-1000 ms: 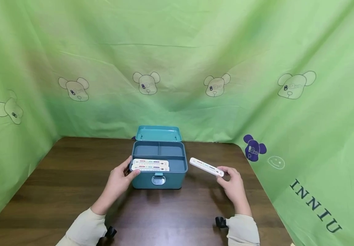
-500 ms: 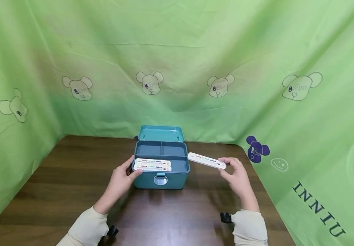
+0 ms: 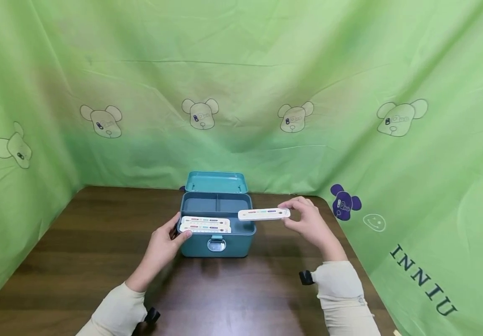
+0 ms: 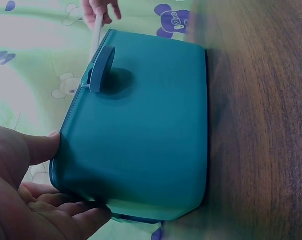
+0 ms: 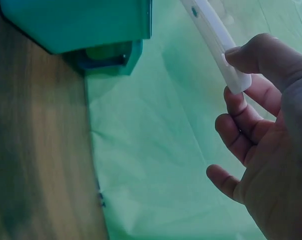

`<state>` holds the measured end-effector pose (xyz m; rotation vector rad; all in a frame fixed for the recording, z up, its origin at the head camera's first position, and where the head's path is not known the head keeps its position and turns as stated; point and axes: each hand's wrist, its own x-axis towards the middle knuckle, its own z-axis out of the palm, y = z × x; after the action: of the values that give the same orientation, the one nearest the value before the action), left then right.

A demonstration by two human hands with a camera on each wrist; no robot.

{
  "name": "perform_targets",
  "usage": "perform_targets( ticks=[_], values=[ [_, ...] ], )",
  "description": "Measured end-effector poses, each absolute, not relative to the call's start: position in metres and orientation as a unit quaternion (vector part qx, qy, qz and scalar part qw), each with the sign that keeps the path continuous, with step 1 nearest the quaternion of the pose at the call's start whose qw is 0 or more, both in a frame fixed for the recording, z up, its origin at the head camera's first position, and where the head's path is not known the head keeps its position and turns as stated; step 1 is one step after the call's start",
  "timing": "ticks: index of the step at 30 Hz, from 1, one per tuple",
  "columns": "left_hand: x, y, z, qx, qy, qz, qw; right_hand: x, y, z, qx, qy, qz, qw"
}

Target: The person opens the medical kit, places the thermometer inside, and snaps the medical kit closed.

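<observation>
A teal storage box (image 3: 216, 247) stands on the table with its lid (image 3: 216, 182) tipped back. My left hand (image 3: 163, 242) grips its left front corner, thumb at the front rim and fingers along the side, as the left wrist view (image 4: 40, 190) shows. Inside the front compartment, on the left, lie white printed strips (image 3: 205, 225). My right hand (image 3: 308, 221) pinches the right end of a similar slim white plastic strip (image 3: 262, 214) with coloured print. Its left end is over the box's right part, held nearly level. In the right wrist view, thumb and fingers pinch the strip (image 5: 218, 45).
Two smaller compartments (image 3: 216, 204) lie behind the front one, split by a divider. A metal clasp (image 3: 217, 244) hangs on the box's front. Dark wooden table (image 3: 99, 242) surrounds the box, and a green printed curtain (image 3: 241, 70) hangs behind and at both sides.
My right hand has moved left and up with the white strip, bringing its far end from beside the box to over it and levelling it. The left hand stays on the box.
</observation>
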<state>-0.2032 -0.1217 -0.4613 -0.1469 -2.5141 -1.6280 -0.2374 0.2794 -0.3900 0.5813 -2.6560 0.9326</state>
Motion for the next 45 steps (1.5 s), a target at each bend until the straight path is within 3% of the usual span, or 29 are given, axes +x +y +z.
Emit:
perform_targets(
  ticks=[13, 21, 45],
  values=[
    [-0.201, -0.122, -0.459, -0.052, -0.85, -0.519, 0.076, -0.258, 0.24, -0.37, 0.251, -0.931, 0.249, 0.095],
    [-0.201, -0.12, -0.457, -0.058, -0.858, -0.508, 0.055, -0.262, 0.229, -0.368, 0.27, -0.934, 0.223, 0.065],
    [-0.201, -0.121, -0.456, -0.049, -0.857, -0.51, 0.057, -0.289, 0.203, -0.345, 0.342, -0.926, 0.151, -0.049]
  ],
)
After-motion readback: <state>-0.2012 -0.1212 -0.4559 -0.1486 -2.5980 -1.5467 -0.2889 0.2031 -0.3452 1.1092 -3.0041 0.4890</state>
